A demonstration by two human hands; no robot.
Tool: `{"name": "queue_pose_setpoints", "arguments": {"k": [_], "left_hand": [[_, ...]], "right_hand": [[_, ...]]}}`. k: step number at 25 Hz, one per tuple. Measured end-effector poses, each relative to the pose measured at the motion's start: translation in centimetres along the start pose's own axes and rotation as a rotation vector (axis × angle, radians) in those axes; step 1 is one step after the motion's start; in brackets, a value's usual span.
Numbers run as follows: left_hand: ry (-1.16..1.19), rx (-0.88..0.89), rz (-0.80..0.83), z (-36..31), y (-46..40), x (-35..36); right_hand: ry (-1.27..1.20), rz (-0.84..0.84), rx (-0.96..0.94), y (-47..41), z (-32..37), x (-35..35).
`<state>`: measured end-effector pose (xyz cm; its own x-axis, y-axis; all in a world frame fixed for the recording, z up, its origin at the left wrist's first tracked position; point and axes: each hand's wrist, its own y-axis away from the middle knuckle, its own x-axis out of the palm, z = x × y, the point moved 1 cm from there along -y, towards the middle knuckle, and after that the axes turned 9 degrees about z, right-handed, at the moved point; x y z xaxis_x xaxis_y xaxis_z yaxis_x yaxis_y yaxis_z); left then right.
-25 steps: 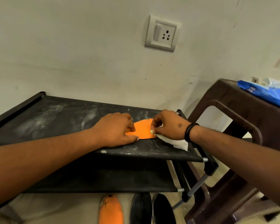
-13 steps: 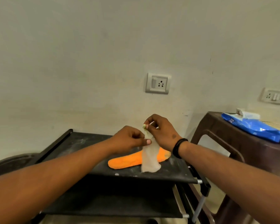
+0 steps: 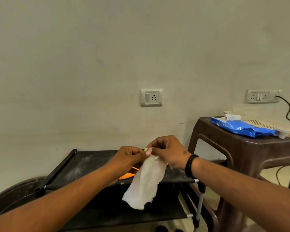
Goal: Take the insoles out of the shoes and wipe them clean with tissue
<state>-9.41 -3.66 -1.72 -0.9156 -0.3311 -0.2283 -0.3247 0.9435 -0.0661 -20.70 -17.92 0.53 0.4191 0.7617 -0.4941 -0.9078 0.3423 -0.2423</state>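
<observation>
While both hands meet above the rack, the left hand [image 3: 130, 157] and right hand [image 3: 167, 152] pinch the top edge of the tissue [image 3: 145, 183] between curled fingertips, thumb against forefinger on each side, hands nearly touching. Other fingers of both hands are folded in, not spread. Tissue hangs down loose from the pinch, white, crumpled, lower edge ragged, dangling in front of the rack's top shelf and free of it. Orange insole [image 3: 128, 174] lies flat on the top shelf of the black rack [image 3: 84, 163], mostly hidden behind the left wrist and the tissue; only a small orange patch shows. Neither hand touches it. Black wristband [image 3: 190, 165] sits on the right wrist. Shelf surface looks dusty with pale smears. Right of the rack stands a brown plastic stool [image 3: 241, 148], with a blue wipes pack [image 3: 243, 127] lying on its top. A wall socket [image 3: 151, 97] is on the wall behind, above the hands. Dark shoe tips at the bottom edge are too cut off to tell more.
</observation>
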Motion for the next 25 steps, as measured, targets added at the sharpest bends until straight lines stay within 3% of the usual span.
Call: {"name": "queue_pose_setpoints", "arguments": {"k": [4, 10, 15, 20, 25], "left_hand": [[-0.036, 0.007, -0.086, -0.2, -0.3, 0.1], [-0.194, 0.053, -0.125, 0.8, -1.1, 0.8], [-0.285, 0.083, -0.129, 1.5, -0.9, -0.2], [-0.063, 0.033, -0.270, 0.9, -1.2, 0.0], [0.010, 0.024, -0.178, -0.7, 0.4, 1.4]], "right_hand": [[-0.171, 0.008, 0.062, 1.6, -0.2, 0.4], [-0.233, 0.103, 0.182, 3.0, -1.4, 0.9], [-0.288, 0.022, 0.274, 3.2, -1.4, 0.3], [-0.455, -0.077, 0.318, 3.4, -0.8, 1.0], [-0.438, -0.145, 0.265, 4.2, 0.2, 0.6]]}}
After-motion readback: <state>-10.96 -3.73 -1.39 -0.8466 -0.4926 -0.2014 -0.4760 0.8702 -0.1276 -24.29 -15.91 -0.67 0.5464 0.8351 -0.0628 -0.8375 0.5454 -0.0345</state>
